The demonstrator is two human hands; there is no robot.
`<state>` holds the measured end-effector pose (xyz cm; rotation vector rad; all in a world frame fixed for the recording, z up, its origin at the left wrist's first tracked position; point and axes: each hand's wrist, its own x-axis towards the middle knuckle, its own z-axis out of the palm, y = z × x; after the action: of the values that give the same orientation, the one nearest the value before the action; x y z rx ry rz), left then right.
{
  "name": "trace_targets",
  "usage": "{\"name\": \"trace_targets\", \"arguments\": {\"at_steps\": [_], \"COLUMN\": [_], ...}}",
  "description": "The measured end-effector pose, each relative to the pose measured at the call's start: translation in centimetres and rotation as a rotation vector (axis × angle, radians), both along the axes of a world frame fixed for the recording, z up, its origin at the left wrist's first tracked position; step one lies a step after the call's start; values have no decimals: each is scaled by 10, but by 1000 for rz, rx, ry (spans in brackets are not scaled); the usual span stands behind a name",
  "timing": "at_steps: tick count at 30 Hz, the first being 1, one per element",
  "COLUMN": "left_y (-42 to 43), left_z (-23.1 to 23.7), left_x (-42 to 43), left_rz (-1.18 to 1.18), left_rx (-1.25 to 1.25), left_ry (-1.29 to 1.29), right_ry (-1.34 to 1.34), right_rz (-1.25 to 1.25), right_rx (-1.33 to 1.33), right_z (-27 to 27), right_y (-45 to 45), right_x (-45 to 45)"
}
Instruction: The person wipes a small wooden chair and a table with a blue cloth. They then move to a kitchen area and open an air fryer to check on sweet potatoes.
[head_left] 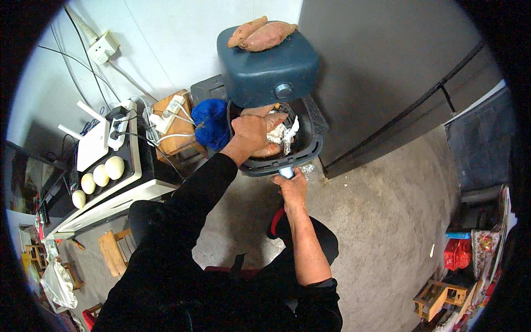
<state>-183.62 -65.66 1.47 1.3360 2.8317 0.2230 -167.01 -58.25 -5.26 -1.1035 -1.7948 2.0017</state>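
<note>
The dark air fryer basket is pulled out in front of its blue-green air fryer body. My right hand grips the light-coloured basket handle from below. Inside the basket, my left hand is among sweet potatoes; its fingertips are partly hidden, and whether it grips one is unclear. One sweet potato lies below that hand, towards the basket's front. Crumpled aluminium foil sits to the right of my left hand. Two more sweet potatoes rest on top of the air fryer.
A blue cloth lies left of the basket. Beyond it, a power strip with cords sits on a wooden block. A white router and several pale eggs stand further left. A dark grey panel rises on the right.
</note>
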Motion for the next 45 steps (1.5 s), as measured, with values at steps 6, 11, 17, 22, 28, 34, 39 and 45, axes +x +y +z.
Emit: {"name": "trace_targets", "arguments": {"at_steps": [6, 11, 17, 22, 28, 34, 39, 45], "left_y": [-6, -3, -7, 7, 17, 2, 29, 36], "left_z": [-13, 34, -32, -23, 56, 137, 178, 112], "left_x": [-16, 7, -9, -5, 21, -20, -43, -74], "left_rz": [-42, 67, -366, -329, -173, -203, 32, -149], "left_rx": [-55, -217, 237, 262, 302, 824, 817, 444], "left_ry": [-95, -217, 119, 113, 106, -310, 65, 762], "right_ry": [-17, -22, -1, -15, -31, 16, 30, 7], "right_rz": [20, -16, 18, 15, 13, -6, -32, -17], "right_rx": [-14, -30, 33, 4, -1, -24, -71, -73], "right_z": [1, 6, -8, -10, -6, -5, -7, 10], "right_y": [-3, 0, -2, -1, 1, -2, 2, -5], "right_x": [-1, 1, -3, -2, 0, 1, 2, 1]}}
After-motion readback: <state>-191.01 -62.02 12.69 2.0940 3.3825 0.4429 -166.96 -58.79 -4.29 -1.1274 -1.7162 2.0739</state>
